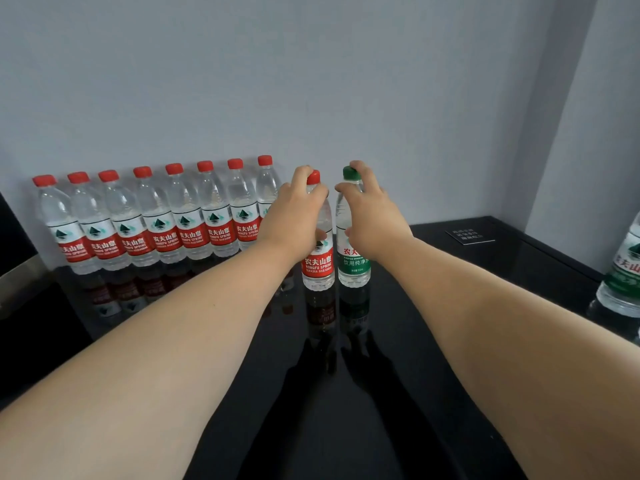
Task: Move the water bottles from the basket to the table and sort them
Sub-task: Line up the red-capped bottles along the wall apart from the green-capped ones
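Note:
My left hand [294, 213] grips the neck and shoulder of an upright red-capped, red-labelled water bottle [318, 268] standing on the glossy black table [346, 393]. Right beside it, my right hand [372, 220] grips the upper part of an upright green-capped, green-labelled bottle [353, 268]. The two bottles stand close together without clearly touching. To the left, several red-capped bottles [159, 220] stand in a row against the wall. The basket is out of view.
A larger green-labelled bottle [623, 268] stands at the right edge of the frame. A small dark sign card [469, 235] lies at the back right of the table. A grey wall runs behind, with a corner on the right. A metal edge [17, 275] shows at left.

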A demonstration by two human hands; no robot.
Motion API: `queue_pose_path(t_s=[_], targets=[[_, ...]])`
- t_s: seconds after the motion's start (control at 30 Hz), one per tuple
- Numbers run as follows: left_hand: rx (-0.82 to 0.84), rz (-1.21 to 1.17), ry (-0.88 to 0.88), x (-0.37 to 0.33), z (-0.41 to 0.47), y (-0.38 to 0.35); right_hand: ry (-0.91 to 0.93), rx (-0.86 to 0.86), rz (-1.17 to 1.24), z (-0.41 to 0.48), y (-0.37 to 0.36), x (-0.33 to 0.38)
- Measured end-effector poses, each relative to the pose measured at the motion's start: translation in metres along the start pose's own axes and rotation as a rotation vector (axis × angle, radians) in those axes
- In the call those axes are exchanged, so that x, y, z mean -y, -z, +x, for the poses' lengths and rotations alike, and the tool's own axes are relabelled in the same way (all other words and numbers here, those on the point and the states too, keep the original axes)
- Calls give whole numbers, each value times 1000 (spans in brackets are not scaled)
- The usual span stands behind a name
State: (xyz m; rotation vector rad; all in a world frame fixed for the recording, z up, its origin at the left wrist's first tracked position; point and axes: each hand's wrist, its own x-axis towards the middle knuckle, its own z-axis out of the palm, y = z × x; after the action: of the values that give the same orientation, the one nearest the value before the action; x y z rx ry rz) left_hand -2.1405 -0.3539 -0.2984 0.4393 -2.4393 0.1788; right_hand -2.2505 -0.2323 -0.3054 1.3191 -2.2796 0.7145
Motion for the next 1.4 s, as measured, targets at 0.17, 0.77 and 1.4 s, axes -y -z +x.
queue_pose_path(t_s=[0.17, 0.77, 1.4], targets=[[-10, 9, -8, 15, 24, -20, 11, -8, -5, 28, -21, -5], [14, 85, 35, 67, 96, -75, 29, 1, -11, 111, -76, -26], [38, 101, 74, 94, 112, -92, 53, -6, -15, 149, -107, -26]])
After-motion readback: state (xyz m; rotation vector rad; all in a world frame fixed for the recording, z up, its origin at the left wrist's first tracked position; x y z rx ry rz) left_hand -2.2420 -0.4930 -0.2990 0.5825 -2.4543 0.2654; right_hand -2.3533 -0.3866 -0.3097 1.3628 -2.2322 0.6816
